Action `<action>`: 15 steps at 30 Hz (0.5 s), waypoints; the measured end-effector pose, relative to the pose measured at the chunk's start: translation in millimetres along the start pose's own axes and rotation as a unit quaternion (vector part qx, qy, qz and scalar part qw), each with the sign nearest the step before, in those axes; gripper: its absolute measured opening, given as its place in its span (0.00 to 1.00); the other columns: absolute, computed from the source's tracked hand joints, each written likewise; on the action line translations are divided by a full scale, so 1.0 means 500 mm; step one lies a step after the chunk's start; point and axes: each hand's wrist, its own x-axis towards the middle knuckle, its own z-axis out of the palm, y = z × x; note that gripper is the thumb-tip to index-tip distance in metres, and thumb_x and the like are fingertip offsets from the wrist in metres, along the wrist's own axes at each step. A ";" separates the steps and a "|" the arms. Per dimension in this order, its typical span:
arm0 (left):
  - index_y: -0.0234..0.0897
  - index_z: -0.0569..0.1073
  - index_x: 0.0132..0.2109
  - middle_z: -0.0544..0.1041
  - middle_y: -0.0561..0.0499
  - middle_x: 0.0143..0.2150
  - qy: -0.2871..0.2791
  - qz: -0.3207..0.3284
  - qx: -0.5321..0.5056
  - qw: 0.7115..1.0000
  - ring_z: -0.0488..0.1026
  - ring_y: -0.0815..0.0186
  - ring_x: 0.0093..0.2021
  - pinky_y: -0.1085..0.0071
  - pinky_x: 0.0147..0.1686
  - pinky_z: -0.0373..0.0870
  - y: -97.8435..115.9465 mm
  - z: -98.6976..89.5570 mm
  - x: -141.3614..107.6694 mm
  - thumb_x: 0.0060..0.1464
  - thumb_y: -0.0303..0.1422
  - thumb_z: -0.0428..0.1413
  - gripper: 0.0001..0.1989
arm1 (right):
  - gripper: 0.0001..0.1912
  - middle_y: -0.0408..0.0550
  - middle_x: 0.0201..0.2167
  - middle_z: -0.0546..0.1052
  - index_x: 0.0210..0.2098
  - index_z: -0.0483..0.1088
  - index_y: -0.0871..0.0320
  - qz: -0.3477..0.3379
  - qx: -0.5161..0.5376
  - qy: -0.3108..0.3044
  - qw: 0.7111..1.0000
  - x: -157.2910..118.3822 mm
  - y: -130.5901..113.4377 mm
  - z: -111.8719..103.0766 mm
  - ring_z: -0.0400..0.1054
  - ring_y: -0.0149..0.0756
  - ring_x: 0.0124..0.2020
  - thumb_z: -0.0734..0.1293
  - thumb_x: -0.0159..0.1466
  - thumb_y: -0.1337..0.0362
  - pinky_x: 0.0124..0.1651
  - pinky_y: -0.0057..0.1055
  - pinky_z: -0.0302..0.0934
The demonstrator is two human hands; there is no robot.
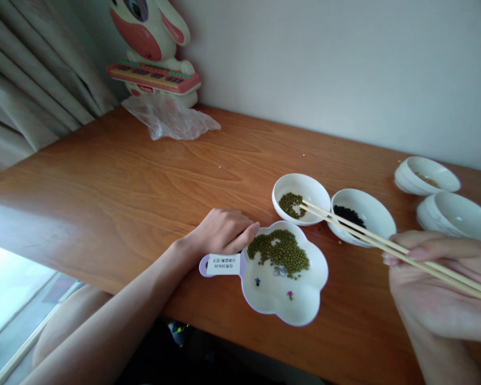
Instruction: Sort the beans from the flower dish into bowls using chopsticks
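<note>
My right hand (441, 283) grips a pair of wooden chopsticks (369, 238). Their tips are in a white bowl (318, 195), at the green mung beans (287, 203) inside it; whether a bean is pinched is too small to tell. My left hand (226, 230) lies on the table with fingers curled, its thumb against the edge of a white flower-shaped dish (304, 305) with a lilac rim. Its undersides hide what the fingers hold, if anything. More mung beans (284, 251) are heaped in the dish's far half. A labelled handle (223, 264) points left.
Beside the first bowl stands a bowl (379, 214) of black beans (348, 215). Farther right are a bowl (409, 182) with pale contents and another white bowl (457, 214). A plastic bag (176, 123) and a toy keyboard figure (156, 77) are at the back left of the wooden table (144, 182).
</note>
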 end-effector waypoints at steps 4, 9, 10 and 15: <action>0.38 0.67 0.32 0.73 0.51 0.29 -0.001 -0.001 0.001 1.000 0.68 0.67 0.30 0.66 0.33 0.61 -0.003 0.000 -0.003 0.73 0.38 0.38 0.23 | 0.46 0.52 0.24 0.76 0.28 0.81 0.51 0.019 -0.009 -0.111 0.994 -0.015 -0.008 0.016 0.71 0.49 0.32 0.42 0.67 0.31 0.45 0.50 0.62; 0.37 0.68 0.31 0.73 0.51 0.29 0.001 -0.005 -0.002 1.000 0.67 0.67 0.29 0.67 0.33 0.61 0.000 0.000 -0.003 0.73 0.38 0.39 0.23 | 0.50 0.50 0.25 0.77 0.28 0.80 0.51 0.088 -0.021 -0.191 0.978 -0.030 -0.018 0.052 0.70 0.44 0.31 0.37 0.66 0.30 0.38 0.42 0.62; 0.37 0.67 0.31 0.73 0.51 0.29 0.001 -0.006 -0.003 1.000 0.67 0.68 0.29 0.67 0.33 0.61 0.001 -0.001 -0.002 0.73 0.38 0.39 0.23 | 0.50 0.50 0.25 0.77 0.28 0.80 0.51 0.092 -0.021 -0.201 0.975 -0.030 -0.018 0.058 0.70 0.43 0.30 0.37 0.66 0.30 0.37 0.41 0.62; 0.37 0.66 0.31 0.73 0.51 0.29 -0.003 -0.009 -0.006 1.000 0.67 0.68 0.29 0.68 0.33 0.61 0.003 -0.004 -0.001 0.73 0.39 0.38 0.23 | 0.47 0.48 0.25 0.77 0.28 0.79 0.51 0.091 -0.025 -0.225 0.970 -0.029 -0.024 0.079 0.69 0.40 0.28 0.41 0.65 0.29 0.34 0.37 0.62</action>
